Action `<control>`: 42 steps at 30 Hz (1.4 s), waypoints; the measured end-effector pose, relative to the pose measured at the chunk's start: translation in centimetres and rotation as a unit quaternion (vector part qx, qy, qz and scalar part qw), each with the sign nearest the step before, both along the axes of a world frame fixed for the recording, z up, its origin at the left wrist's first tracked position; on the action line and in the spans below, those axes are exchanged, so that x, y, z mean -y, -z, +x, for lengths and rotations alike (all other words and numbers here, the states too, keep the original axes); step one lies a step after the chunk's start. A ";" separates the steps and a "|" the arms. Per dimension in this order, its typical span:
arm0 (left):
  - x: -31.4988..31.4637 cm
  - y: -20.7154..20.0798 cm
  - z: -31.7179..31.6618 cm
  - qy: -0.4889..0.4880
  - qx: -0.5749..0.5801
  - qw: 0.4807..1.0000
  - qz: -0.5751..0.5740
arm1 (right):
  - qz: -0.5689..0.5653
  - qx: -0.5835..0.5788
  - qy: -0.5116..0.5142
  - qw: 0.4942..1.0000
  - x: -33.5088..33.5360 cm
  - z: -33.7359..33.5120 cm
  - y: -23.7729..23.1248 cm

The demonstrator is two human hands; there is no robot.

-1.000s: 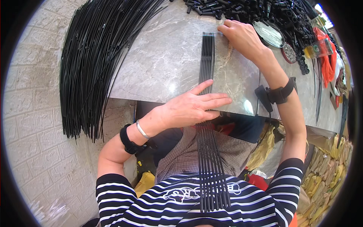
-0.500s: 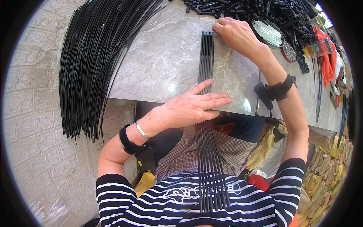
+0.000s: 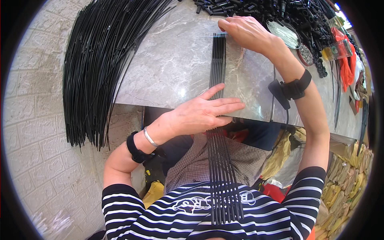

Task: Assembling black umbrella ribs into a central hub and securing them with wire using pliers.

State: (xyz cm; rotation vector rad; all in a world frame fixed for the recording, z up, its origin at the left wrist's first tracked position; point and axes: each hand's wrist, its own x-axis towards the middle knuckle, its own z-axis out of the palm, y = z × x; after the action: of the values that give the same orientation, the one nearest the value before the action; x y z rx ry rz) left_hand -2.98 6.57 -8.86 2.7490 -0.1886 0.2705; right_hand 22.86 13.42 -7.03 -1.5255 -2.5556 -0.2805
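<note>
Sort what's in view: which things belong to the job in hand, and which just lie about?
Job: black rods, under the left hand; thin strand across their far ends, near the right hand; perhaps the rod pile.
Apparently lying about: orange plastic; clear container.

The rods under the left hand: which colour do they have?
The rods are black; this shows best in the head view.

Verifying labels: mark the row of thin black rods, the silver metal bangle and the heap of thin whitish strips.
Row of thin black rods [image 3: 218, 74], head view: upper stretch.
Silver metal bangle [image 3: 150, 137], head view: band's middle.
Heap of thin whitish strips [image 3: 283, 34], head view: heap's middle.
</note>
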 end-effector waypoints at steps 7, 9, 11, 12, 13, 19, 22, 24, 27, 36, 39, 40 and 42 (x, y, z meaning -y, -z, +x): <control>0.0 0.3 0.0 -0.001 0.010 1.000 -0.008 | -0.019 -0.031 -0.005 0.999 0.1 0.0 -0.3; 0.0 0.3 0.0 0.000 0.011 1.000 -0.007 | -0.027 -0.031 0.006 0.999 0.1 -0.1 -0.4; -0.1 0.3 -0.1 0.002 0.008 1.000 -0.005 | -0.030 -0.055 -0.003 0.998 0.1 -0.2 -0.4; -0.1 0.3 -0.1 0.001 0.008 1.000 -0.006 | -0.030 -0.056 -0.003 0.998 0.1 -0.3 -0.4; -0.1 0.2 -0.1 0.001 0.006 1.000 -0.004 | -0.030 -0.070 -0.004 0.997 0.1 -0.5 -0.3; -0.1 0.1 0.0 0.004 0.000 1.000 -0.006 | -0.019 -0.098 0.022 0.995 0.2 -1.1 0.3; -0.1 0.1 0.0 0.002 0.000 1.000 -0.010 | -0.006 -0.122 0.032 0.992 0.4 -1.3 0.5; 0.0 0.0 0.0 -0.001 0.002 1.000 -0.011 | 0.001 -0.134 0.034 0.990 0.8 -0.9 0.3; 0.0 -0.1 0.0 0.000 0.002 1.000 -0.001 | -0.039 -0.202 0.069 0.976 1.9 0.5 -0.4; 0.0 0.2 0.0 0.000 0.025 1.000 0.000 | -0.029 -0.209 0.075 0.975 5.3 1.0 1.5; -0.1 0.0 0.0 0.002 0.015 1.000 0.001 | 0.001 -0.183 0.079 0.980 5.4 0.3 2.2; -0.1 0.0 0.0 0.003 0.016 1.000 0.000 | 0.025 -0.170 0.075 0.982 5.4 0.1 2.3; 0.0 0.0 -0.2 0.002 0.016 1.000 0.001 | 0.017 -0.174 0.077 0.982 5.3 -0.3 2.0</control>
State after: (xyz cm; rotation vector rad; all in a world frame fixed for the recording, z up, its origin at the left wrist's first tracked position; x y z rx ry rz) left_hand -3.15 6.59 -8.90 2.7467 -0.2021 0.3139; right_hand 22.54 8.11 -9.07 -1.6001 -2.1605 -0.0663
